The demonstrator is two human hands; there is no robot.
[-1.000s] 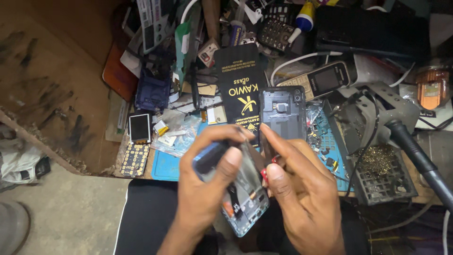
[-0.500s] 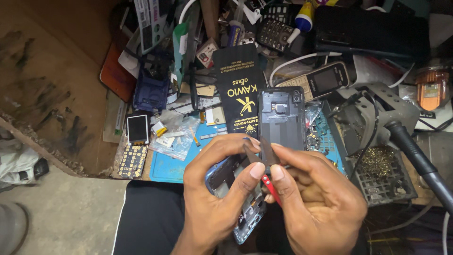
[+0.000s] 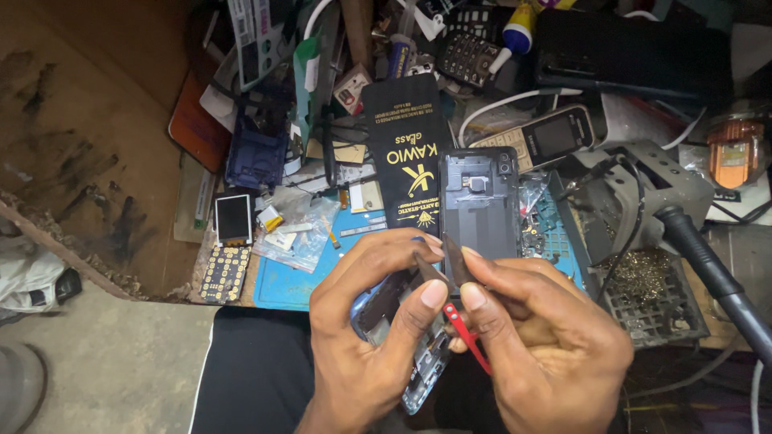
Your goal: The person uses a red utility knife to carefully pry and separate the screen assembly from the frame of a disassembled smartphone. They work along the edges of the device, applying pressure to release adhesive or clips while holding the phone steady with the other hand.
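Since half a second ago both hands have crept up the frame a bit and my thumbs have closed in on each other. Left hand (image 3: pixel 366 337) has its fingers clamped round the phone frame (image 3: pixel 422 366), which sits low centre of the frame, long axis running from upper left down to lower right. Right hand (image 3: pixel 539 345) pinches the tweezers (image 3: pixel 452 259) shut-tight along with a red tool (image 3: pixel 466 337), tips pointing up-left, right over the phone's top edge. So the right hand's the nearer one to that spot. Back cover (image 3: pixel 480 201) lies on the worktop (image 3: pixel 297 281) just above, next to a black packet (image 3: pixel 410 157).
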